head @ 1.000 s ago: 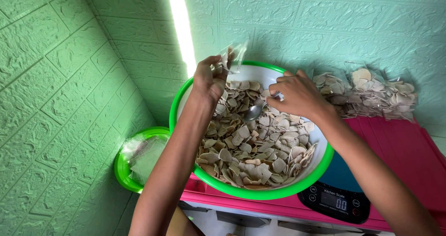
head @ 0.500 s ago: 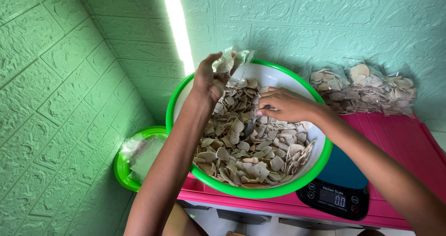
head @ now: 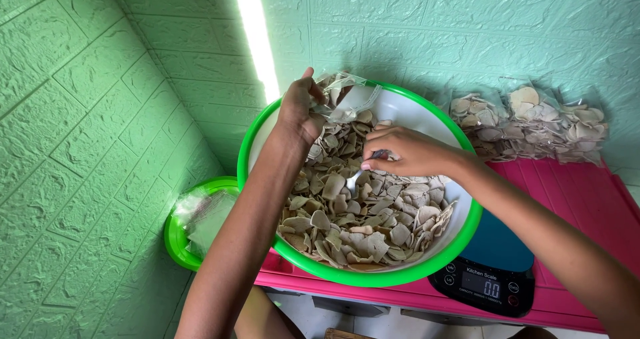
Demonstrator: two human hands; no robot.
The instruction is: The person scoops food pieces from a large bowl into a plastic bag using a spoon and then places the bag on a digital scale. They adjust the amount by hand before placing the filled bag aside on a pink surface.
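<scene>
— Right, fingers first. What's the left hand (head: 299, 111) doing?

— Fingers pinched on the mouth of a clear plastic bag (head: 343, 96), held at the far rim of the big green-rimmed basin (head: 460, 232). Bag already has some pale chips in it.

— And the right hand (head: 400, 154)?

— Fingers curled tight round a metal spoon (head: 357, 176), its bowl dipped into the heap of flat beige chips (head: 360, 212) that fills the basin.

— Basin sits where?

— On a pink table (head: 587, 186), partly over a black kitchen scale (head: 490, 282).

— Further out?

— Filled clear bags of chips (head: 527, 122) stacked against the green wall, right of the basin. Lower left, a smaller green basin (head: 175, 236) holding empty plastic bags (head: 203, 216).
</scene>
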